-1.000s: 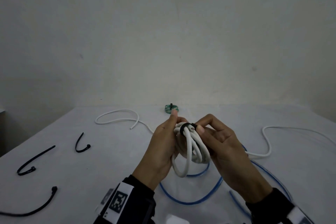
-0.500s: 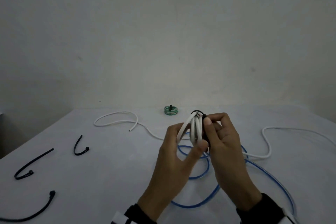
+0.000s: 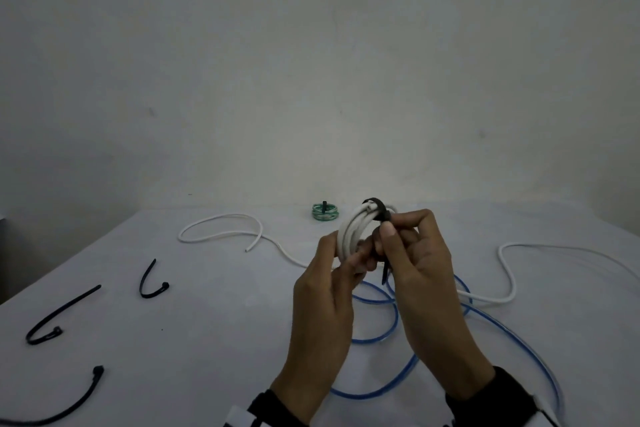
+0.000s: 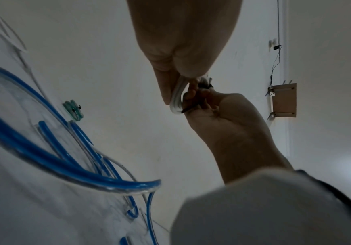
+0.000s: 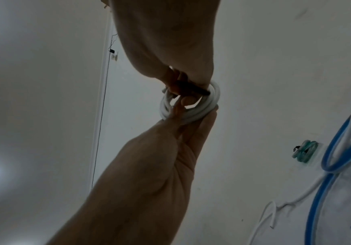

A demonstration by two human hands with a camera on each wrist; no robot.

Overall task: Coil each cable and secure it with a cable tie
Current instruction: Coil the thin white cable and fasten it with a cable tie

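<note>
Scanning from the left: three spare ties (image 3: 149,281) lying loose on the table (image 3: 214,322), unused. Further in, a white cable (image 3: 221,225) sprawling uncoiled, so work left there. At the back, a green coil (image 3: 325,212) already tied, one done. Centre now: left hand (image 3: 325,291) curled round the white coil (image 3: 353,232), held up above the table; right hand (image 3: 419,267) pinching the black tie (image 3: 375,209) looped over the coil's top, tail hanging down between the hands. Looks cinched or nearly so, hard to say how tight. Below and right, blue cable (image 3: 391,333) in loose loops, untied. Plenty of bare table left of the hands; near edge out of view; right side cluttered with cable.
</note>
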